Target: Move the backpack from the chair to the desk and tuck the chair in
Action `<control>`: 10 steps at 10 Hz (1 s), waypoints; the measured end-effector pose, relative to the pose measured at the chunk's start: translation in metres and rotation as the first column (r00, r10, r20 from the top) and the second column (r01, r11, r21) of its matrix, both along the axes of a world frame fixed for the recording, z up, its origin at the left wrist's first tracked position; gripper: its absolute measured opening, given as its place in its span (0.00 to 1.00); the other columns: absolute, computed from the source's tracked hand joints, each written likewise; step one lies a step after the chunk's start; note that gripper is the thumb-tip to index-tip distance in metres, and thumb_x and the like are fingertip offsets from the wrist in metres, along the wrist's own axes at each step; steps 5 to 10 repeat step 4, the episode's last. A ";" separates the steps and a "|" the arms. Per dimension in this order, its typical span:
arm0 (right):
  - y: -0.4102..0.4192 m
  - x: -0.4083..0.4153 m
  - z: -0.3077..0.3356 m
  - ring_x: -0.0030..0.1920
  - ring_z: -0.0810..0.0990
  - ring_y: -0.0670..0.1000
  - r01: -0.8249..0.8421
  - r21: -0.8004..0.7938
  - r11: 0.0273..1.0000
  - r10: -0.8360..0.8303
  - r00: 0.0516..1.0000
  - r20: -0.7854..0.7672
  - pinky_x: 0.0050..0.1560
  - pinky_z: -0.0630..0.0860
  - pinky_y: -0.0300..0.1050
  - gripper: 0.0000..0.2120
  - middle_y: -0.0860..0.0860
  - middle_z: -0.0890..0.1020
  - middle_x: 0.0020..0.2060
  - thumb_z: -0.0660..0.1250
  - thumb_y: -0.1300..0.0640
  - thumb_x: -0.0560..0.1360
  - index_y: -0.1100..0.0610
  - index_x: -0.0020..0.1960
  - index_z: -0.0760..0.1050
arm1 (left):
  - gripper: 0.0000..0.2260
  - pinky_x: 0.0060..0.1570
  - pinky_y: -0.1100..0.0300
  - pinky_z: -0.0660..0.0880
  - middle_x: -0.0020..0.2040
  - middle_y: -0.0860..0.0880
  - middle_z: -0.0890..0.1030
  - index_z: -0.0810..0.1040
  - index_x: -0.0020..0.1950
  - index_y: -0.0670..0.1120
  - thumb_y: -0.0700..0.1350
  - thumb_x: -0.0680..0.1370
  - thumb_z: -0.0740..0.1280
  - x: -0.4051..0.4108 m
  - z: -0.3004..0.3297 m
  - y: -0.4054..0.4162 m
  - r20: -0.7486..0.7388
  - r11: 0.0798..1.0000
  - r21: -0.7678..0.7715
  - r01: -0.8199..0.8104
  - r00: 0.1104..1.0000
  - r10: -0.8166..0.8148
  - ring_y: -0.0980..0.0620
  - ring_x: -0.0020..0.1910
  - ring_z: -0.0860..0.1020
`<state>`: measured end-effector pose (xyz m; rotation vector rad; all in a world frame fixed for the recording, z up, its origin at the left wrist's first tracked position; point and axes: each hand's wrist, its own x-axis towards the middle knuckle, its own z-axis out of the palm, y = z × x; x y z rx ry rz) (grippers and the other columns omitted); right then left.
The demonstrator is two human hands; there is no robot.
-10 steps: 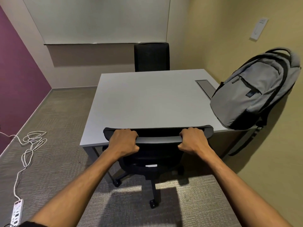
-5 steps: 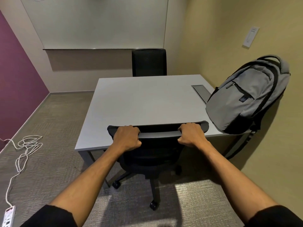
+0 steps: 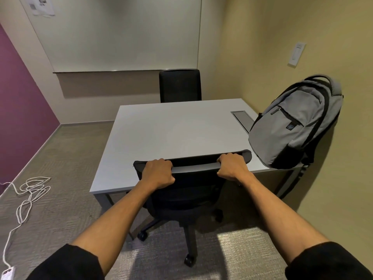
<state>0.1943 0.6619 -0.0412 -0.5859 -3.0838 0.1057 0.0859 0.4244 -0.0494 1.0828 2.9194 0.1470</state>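
A grey backpack point(image 3: 296, 126) with black straps stands on the right end of the white desk point(image 3: 161, 138), leaning against the yellow wall. A black wheeled office chair point(image 3: 187, 190) stands at the desk's near edge, its seat partly under the tabletop and its backrest top overlapping the desk edge in view. My left hand point(image 3: 159, 173) grips the top of the backrest on its left. My right hand point(image 3: 232, 167) grips the same top bar on its right.
A second black chair point(image 3: 180, 85) is tucked in at the desk's far side under a whiteboard point(image 3: 121, 33). A cable hatch point(image 3: 242, 118) is set into the desk by the backpack. A white cord point(image 3: 30, 197) and power strip point(image 3: 7, 272) lie on the carpet at left.
The chair has moved a little further in toward the desk with both hands still on its backrest. The view has pulled back and risen, showing more of the wall.
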 end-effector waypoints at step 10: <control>0.013 0.013 0.043 0.50 0.79 0.49 -0.117 -0.278 0.954 0.028 0.952 -0.305 0.56 0.76 0.52 0.44 0.47 0.82 0.53 0.57 0.17 0.59 0.48 0.61 0.74 | 0.34 0.39 0.57 0.75 0.44 0.53 0.82 0.76 0.48 0.51 0.79 0.65 0.52 0.003 0.034 -0.012 -0.103 0.960 0.237 0.149 0.986 -0.128 0.52 0.39 0.78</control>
